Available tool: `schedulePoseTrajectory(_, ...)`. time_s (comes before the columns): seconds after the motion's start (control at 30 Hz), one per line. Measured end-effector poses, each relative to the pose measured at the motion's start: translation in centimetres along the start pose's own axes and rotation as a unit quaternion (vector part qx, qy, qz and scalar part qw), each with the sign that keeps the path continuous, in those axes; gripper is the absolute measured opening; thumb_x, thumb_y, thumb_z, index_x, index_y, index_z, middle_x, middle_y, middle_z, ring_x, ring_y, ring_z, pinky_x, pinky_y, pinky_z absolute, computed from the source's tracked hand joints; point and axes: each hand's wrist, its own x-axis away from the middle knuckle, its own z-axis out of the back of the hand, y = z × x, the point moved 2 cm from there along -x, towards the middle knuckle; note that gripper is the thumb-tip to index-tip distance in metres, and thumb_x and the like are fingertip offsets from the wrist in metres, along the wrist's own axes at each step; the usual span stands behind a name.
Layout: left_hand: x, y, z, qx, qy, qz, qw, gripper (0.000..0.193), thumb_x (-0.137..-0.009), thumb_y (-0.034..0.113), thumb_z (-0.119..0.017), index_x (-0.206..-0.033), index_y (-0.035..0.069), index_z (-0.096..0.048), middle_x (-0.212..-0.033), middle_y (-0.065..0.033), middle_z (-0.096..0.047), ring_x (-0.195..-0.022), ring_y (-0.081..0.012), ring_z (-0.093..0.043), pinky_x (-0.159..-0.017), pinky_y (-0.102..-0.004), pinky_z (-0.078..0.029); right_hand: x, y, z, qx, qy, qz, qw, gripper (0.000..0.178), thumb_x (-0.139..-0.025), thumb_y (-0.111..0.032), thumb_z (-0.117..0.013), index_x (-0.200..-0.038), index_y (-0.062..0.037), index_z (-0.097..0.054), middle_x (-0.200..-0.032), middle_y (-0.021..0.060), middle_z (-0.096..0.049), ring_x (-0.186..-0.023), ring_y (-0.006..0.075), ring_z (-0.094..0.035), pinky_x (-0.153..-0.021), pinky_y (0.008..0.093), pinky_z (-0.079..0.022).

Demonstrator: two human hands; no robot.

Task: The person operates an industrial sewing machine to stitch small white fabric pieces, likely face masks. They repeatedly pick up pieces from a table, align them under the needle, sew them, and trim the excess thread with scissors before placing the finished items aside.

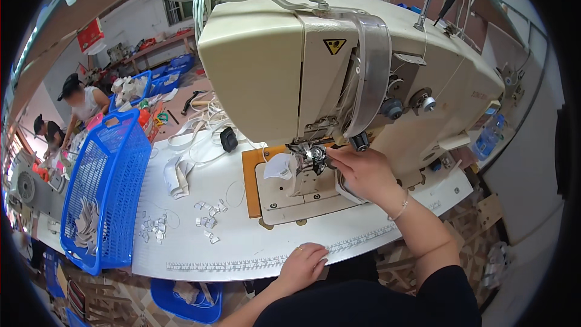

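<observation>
My right hand (365,172) reaches in beside the needle area of a large cream sewing machine (251,79). Its thumb and fingers are pinched together against the metal parts around the presser foot (315,156); what sits between the fingertips is hidden. Left of the foot, a small white fabric piece (278,166) stands on the raised metal work arm. My left hand (302,264) lies on the table's front edge over a printed ruler strip (242,263), fingers loosely bent, nothing visible held.
Small clear-and-white pieces (209,215) lie scattered on the white tabletop (200,248), near a folded white fabric stack (178,177). White elastic bands (193,139) tangle behind. A blue basket (121,206) borders the left; another blue bin (187,309) sits below. Two people work far left.
</observation>
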Motion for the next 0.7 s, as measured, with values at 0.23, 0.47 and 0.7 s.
schedulePoseTrajectory(0.23, 0.6, 0.2, 0.4, -0.003, -0.007, -0.047, 0.999, 0.018, -0.071, 0.007, -0.068, -0.089, 0.005, -0.063, -0.087, -0.0072, -0.061, -0.084, -0.0239, -0.060, -0.073, -0.0318, -0.049, -1.9, -1.4, 0.0, 0.230, -0.114, 0.062, 0.965, 0.025, -0.074, -0.011, -0.057, -0.099, -0.0131, -0.060, -0.084, -0.0004, -0.061, -0.067, 0.0166, -0.061, -0.048, 0.0310, -0.048)
schedulePoseTrajectory(0.47, 0.9, 0.1, 0.2, -0.005, -0.027, -0.066, 0.997, 0.017, -0.072, 0.009, -0.067, -0.089, 0.006, -0.063, -0.087, -0.0061, -0.062, -0.086, -0.0230, -0.060, -0.074, -0.0315, -0.049, -1.6, -2.0, -0.2, 0.257, -0.112, 0.059, 0.958, 0.029, -0.071, -0.007, -0.056, -0.100, -0.0110, -0.060, -0.087, 0.0013, -0.060, -0.071, 0.0183, -0.060, -0.050, 0.0318, -0.048)
schedulePoseTrajectory(0.7, 0.9, 0.2, 0.5, -0.013, -0.024, -0.065, 0.998, 0.017, -0.072, 0.008, -0.067, -0.089, 0.005, -0.063, -0.087, -0.0060, -0.062, -0.087, -0.0226, -0.059, -0.074, -0.0313, -0.049, -1.2, -0.9, -2.7, 0.082, -0.035, -0.104, 0.991, 0.022, -0.076, -0.012, -0.058, -0.098, -0.0067, -0.060, -0.078, 0.0091, -0.060, -0.064, 0.0259, -0.058, -0.057, 0.0371, -0.047)
